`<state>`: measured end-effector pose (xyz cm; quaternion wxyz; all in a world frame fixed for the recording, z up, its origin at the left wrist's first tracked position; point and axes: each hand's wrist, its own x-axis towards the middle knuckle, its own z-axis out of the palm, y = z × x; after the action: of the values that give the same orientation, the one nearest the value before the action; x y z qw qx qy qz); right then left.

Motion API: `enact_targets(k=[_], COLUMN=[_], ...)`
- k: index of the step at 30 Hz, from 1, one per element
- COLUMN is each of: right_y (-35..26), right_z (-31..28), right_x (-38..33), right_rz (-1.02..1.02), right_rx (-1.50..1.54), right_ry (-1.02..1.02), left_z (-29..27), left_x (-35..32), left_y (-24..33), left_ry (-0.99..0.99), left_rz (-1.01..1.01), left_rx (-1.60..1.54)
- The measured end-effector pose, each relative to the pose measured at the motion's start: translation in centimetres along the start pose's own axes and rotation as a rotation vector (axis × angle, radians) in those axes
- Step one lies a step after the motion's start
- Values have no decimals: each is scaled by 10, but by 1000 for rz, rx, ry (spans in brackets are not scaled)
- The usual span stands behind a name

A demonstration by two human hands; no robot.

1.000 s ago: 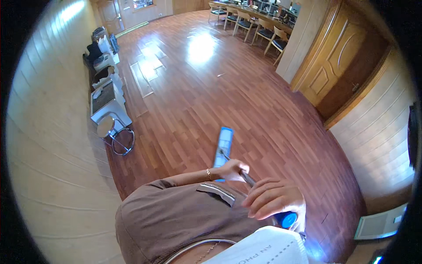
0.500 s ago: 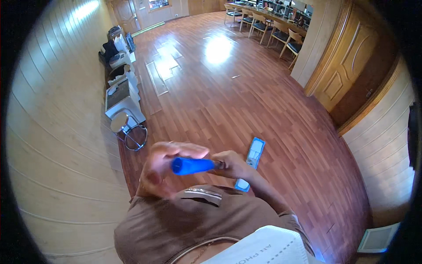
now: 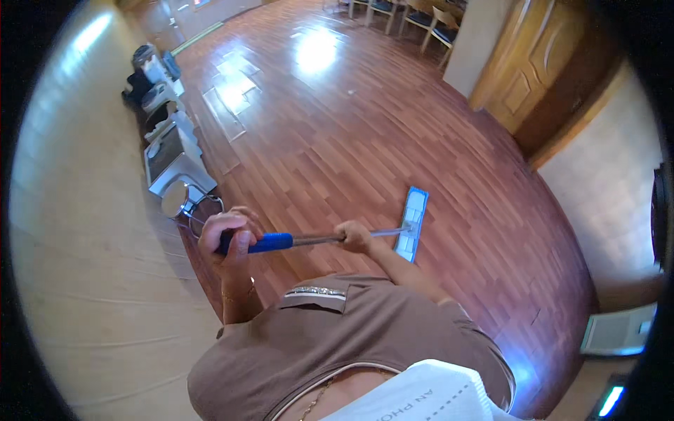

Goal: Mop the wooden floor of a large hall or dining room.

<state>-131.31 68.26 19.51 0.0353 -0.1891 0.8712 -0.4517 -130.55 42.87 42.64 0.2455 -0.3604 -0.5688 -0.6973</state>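
A flat mop (image 3: 319,239) slants across in front of my body. My left hand (image 3: 228,231) wraps the end of its blue grip, with the thumb lying along the handle. Farther down, my right hand (image 3: 354,236) is closed round the metal pole. From there the pole runs right to the long mop head (image 3: 413,223), white on top with blue edges, which lies on the wood-plank floor (image 3: 302,154).
A round-seated stool (image 3: 175,200) with metal legs stands at the left wall, near my left hand. Beyond it are a white unit (image 3: 184,165) and several stacked items. Wooden chairs (image 3: 421,21) line the far right, and a wooden door (image 3: 530,77) is at the right.
My left hand, loosely spread beside the blue grip before, is now closed round its end. The handle has swung lower and to the left, showing the pole. The view has shifted.
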Motion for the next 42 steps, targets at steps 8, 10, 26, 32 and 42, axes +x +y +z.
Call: enact_targets(k=[8,10,26,32,42], right_y=[66,82,36,5,-26], right_z=[-45,-73,-48,-4,13], right_x=[-86,-160,-493,-565,-610], right_rz=[251,381,888,995,1169], right_rx=[-329,-332,-316,-368,-323], right_ry=[296,324,1122,1385,1540], left_z=[88,151,396,450,507], left_x=[-11,-39,-130,-168,-189], left_y=[-80,-80,-2,31,64], left_ry=[-588,-682,-1518,-1838,-2010], left_rz=[-194,-231,-251,-321,-340], left_rx=[-685,-756,-1058,-1140,-1245])
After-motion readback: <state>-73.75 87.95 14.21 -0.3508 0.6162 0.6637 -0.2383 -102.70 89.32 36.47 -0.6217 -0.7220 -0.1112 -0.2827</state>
